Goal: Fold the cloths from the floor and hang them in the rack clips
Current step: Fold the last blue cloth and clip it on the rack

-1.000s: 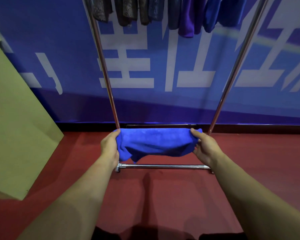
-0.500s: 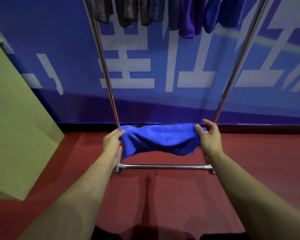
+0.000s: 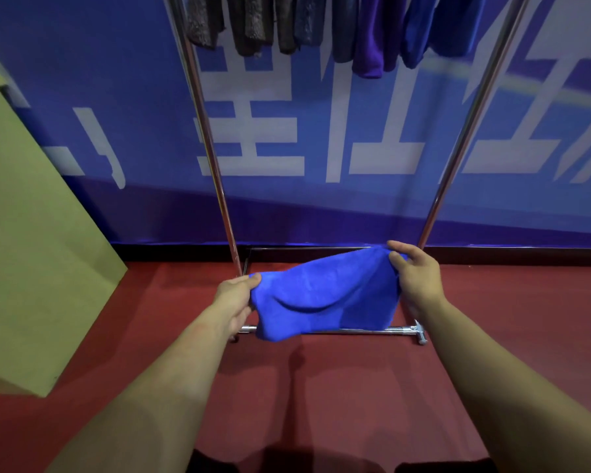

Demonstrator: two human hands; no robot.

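two bare forearms are seen at the bottom, stretched forward over the red floor (image 3: 321, 387). a blue cloth (image 3: 325, 298) is held up in the air between the two hands, above the floor and in front of the low front bar (image 3: 382, 331) of the rack. the cloth is folded over, with a soft sag in the middle, and its lower edge hangs down to the bar in the picture. the left end of the cloth is pinched by the left hand (image 3: 234, 298), with the thumb on top and the other fingers curled under the fabric. the right end is gripped by the right hand (image 3: 415, 273), which is held higher, so the cloth is tilted up to the right; its fingers are bent around the top corner.

behind the hands, two shiny poles (image 3: 207, 131) of the rack are seen, rising from the base. at the top, dark, purple and blue cloths (image 3: 369, 32) are hung in a row between the poles; the clips are cut off by the frame. at the left a tan board (image 3: 31, 250) is leaned. behind all, a blue wall (image 3: 321, 206) with large white signs is seen.
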